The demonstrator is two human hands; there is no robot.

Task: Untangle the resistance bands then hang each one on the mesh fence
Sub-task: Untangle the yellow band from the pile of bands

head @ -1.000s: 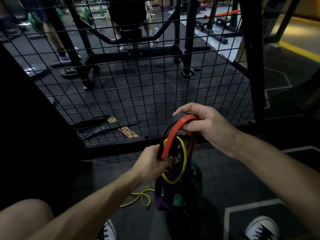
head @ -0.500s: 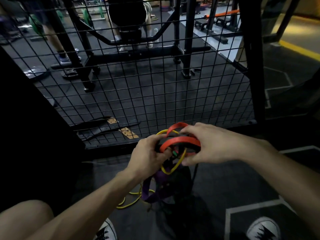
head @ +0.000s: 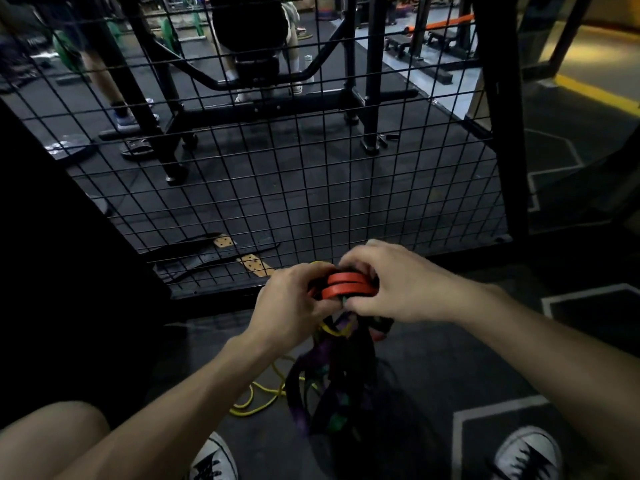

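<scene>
Tangled resistance bands (head: 332, 382), flat rubber loops of purple, green, black and thin yellow, hang below both grips, with the folded red band (head: 348, 287) between them, pinched by curled fingers of left hand (head: 289, 306) and right hand (head: 398, 284) before the wire mesh fence (head: 311, 188).

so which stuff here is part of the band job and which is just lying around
Part of the job:
red band
yellow band
purple band
mesh fence
left hand
right hand

Just lying about:
belt on the floor behind the fence
sandal
</scene>
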